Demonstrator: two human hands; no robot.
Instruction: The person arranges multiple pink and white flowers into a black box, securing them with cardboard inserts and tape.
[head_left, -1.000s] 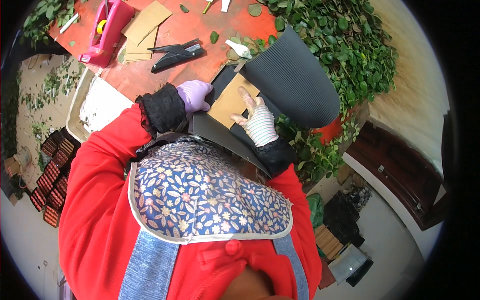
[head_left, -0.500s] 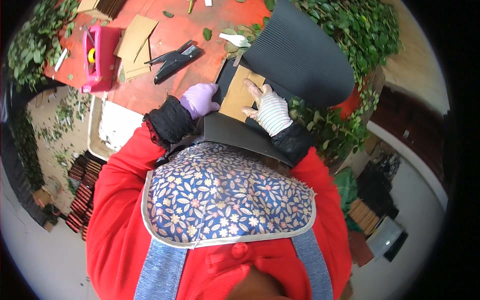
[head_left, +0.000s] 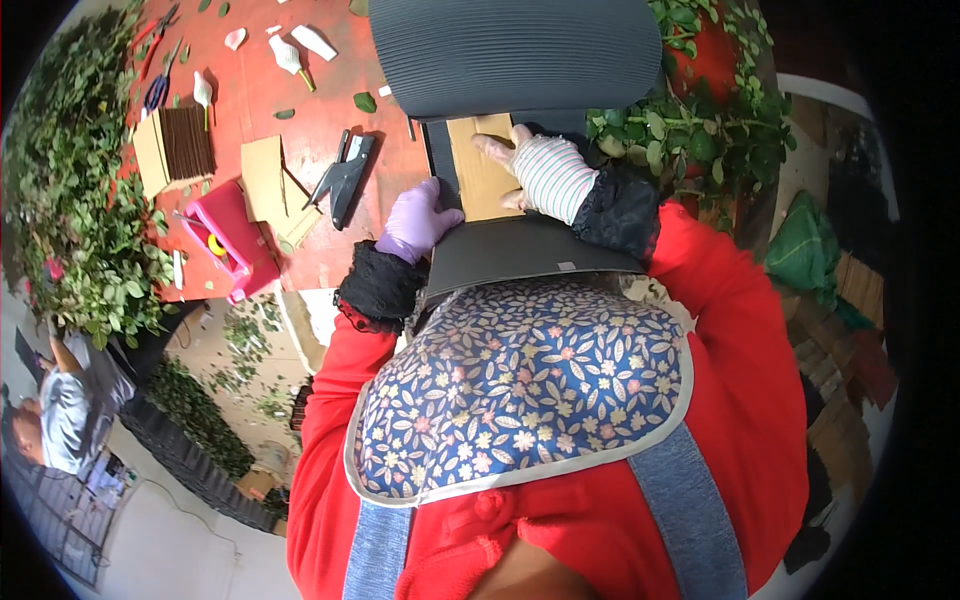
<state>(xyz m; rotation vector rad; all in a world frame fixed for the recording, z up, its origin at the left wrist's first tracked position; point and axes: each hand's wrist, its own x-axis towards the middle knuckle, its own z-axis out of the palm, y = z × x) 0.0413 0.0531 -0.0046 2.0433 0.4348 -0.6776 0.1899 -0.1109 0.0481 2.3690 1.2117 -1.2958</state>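
My left hand (head_left: pixel 416 220), in a purple glove, has its fingers curled on the left edge of a dark corrugated holder (head_left: pixel 510 247). My right hand (head_left: pixel 540 175), in a striped glove with bare fingertips, rests with fingers apart on a tan cardboard piece (head_left: pixel 475 190) lying inside the holder. The ribbed dark flap (head_left: pixel 515 50) stands raised beyond both hands. A black stapler (head_left: pixel 355 180) lies on the red table (head_left: pixel 300 85) to the left of the holder.
At the left are a pink tape dispenser (head_left: pixel 225 235), cardboard sheets (head_left: pixel 260 185), a cardboard stack (head_left: pixel 180 145), scissors (head_left: pixel 157 85) and wrapped flower heads (head_left: pixel 287 55). Leafy stems (head_left: pixel 700 140) border the table on both sides. Another person (head_left: pixel 70 410) is at the lower left.
The view has turned, bringing more of the table's left side and the other person into sight. Both my hands stay in much the same places on the holder and cardboard.
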